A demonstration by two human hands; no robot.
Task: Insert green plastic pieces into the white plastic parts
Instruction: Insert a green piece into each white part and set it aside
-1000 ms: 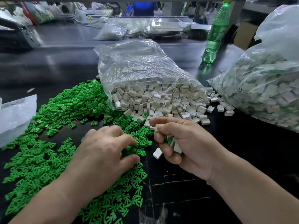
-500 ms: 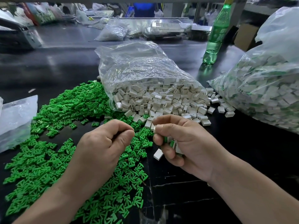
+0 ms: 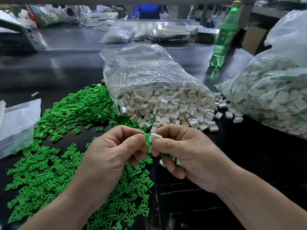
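Head view: left hand (image 3: 113,155) pinches a small green plastic piece (image 3: 146,136) between thumb and forefinger, touching the small white rectangular plastic part (image 3: 155,137) pinched by the right hand (image 3: 187,156), whose lower fingers curl round further parts. Both pieces are held above the black tabletop (image 3: 249,163), near the loose green pile (image 3: 49,163) and the clear bag of white parts (image 3: 146,72).

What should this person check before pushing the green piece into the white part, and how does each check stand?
1. The left hand pinches one green piece: ok.
2. The right hand pinches one white part: ok.
3. Piece and part sit right beside each other between the hands: ok.
4. The piece is lined up with the part's slot: cannot tell, the fingers hide it.
5. The pile of green pieces and the open bag of white parts lie close by for the next round: ok.
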